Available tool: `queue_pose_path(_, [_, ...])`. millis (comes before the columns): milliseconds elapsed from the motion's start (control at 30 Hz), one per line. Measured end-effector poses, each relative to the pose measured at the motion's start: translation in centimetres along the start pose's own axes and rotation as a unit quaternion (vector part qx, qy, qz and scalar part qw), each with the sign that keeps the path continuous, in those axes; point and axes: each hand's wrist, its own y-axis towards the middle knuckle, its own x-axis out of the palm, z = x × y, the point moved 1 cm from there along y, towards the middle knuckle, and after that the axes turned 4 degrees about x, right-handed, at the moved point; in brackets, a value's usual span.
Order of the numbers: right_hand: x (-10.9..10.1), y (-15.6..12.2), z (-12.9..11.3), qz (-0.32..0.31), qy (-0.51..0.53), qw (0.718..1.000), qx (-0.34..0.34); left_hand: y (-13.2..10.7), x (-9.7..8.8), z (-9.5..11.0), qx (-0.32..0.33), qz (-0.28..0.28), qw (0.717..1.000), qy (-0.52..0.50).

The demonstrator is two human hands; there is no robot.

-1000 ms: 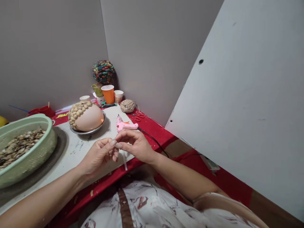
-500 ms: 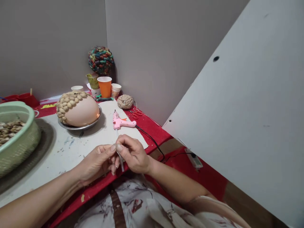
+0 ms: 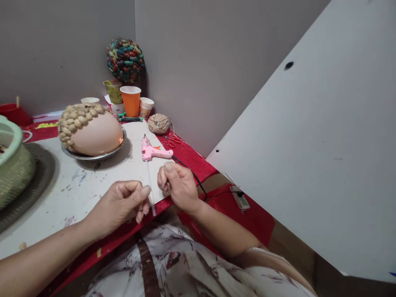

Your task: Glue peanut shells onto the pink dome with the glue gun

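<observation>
My left hand (image 3: 123,202) is closed over the table's front edge, thumb pressed to the fingers. To its right, my right hand (image 3: 179,185) is also closed, apart from the left. Whatever either pinch holds is hidden or too small to name. Just beyond them lies a pink glue gun (image 3: 156,153), its clear glue stick (image 3: 151,189) passing between the hands. Farther left, a smooth peach-coloured balloon-like form (image 3: 97,136) rests in a shallow metal bowl (image 3: 93,157). Rows of beige nut-like shells (image 3: 76,121) cover its upper left side.
A green basket (image 3: 15,165) stands at the left edge. Behind are an orange cup (image 3: 131,103), a multicoloured ball (image 3: 126,61), a twine ball (image 3: 159,123) and red-handled scissors (image 3: 173,142). A black cord (image 3: 198,181) runs off the right edge beside a white panel (image 3: 309,165).
My hands, fingertips together before, have come apart; the right moved up and right, the left a little left. The view has shifted, so the table items appear higher and farther left.
</observation>
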Motion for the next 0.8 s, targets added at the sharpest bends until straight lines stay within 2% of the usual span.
queue_pose_path(133, [0.7, -1.7, -0.4, -0.058, -0.112, 0.990, -0.056, 0.5, -0.3, -0.1, 0.014, 0.036, 0.999, 0.037])
queue_pose_path(267, [0.9, -1.2, -1.0, -0.068, -0.231, 0.965, -0.105, 0.3, -0.2, -0.3, 0.042, 0.037, 0.995, 0.085])
queue_pose_path(333, [0.9, -0.9, -1.1, -0.084, -0.237, 0.961, -0.113, 0.0, 0.0, -0.2, 0.056, 0.042, 0.992, 0.103])
queue_pose_path(400, [1.1, -0.7, -1.1, -0.094, -0.200, 0.972, -0.085, -0.1, 0.2, -0.2, 0.078, 0.047, 0.990, 0.111])
queue_pose_path(500, [1.7, -0.3, -0.7, -0.097, -0.071, 0.992, 0.022, 0.0, 0.2, -0.3, 0.136, 0.080, 0.979, 0.127])
queue_pose_path(600, [3.0, 0.4, -0.2, -0.114, 0.071, 0.984, 0.118, 0.2, -0.1, -0.2, 0.200, 0.145, 0.953, 0.174])
queue_pose_path(700, [4.1, 1.6, 0.2, -0.108, 0.119, 0.979, 0.128, -0.1, -0.5, 0.1, 0.254, 0.197, 0.921, 0.221])
queue_pose_path(800, [4.2, 3.1, 0.5, -0.054, 0.153, 0.977, 0.135, -0.9, -0.8, 0.6, 0.340, 0.217, 0.876, 0.263])
